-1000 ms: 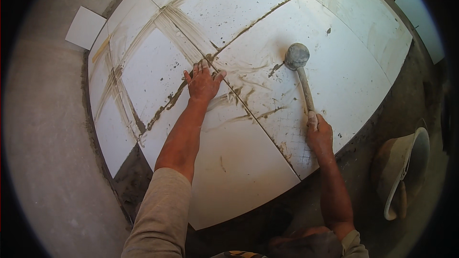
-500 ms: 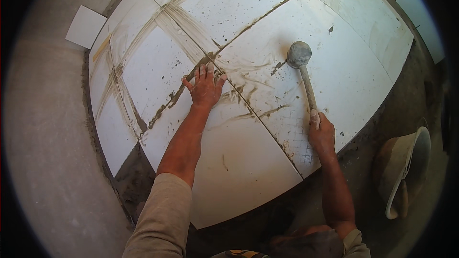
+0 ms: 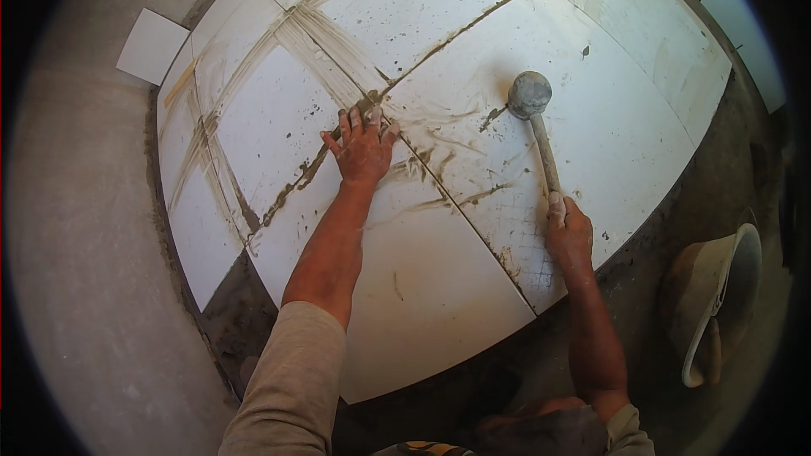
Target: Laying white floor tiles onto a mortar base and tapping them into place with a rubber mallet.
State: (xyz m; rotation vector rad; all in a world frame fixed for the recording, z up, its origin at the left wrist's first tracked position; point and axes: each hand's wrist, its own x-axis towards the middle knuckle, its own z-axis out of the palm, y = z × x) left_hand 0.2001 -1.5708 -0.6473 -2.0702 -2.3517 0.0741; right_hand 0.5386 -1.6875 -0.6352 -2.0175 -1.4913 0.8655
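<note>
My left hand (image 3: 365,152) lies with spread fingers on the white floor tile (image 3: 422,287) nearest me. Its fingertips reach the grout-smeared joint where several tiles meet. To the right, my right hand (image 3: 569,235) is wrapped round the wooden handle of a rubber mallet (image 3: 530,95). The mallet's grey, dusty head points away from me over a neighbouring large white tile (image 3: 625,143); whether it touches the surface is hard to tell. Dark mortar (image 3: 304,176) fills and smears along the joint left of my left hand.
A dusty bucket (image 3: 705,295) lies tipped at the right, with its mouth facing right. A small white tile piece (image 3: 152,46) rests on the grey concrete floor (image 3: 84,228) at the left. Another white panel (image 3: 743,38) stands at the far right. Dark rough ground (image 3: 241,304) shows beside the near tiles.
My left hand has shifted very slightly, with the fingers a little more bent, and the left forearm has edged to the right. The right hand and mallet are practically still.
</note>
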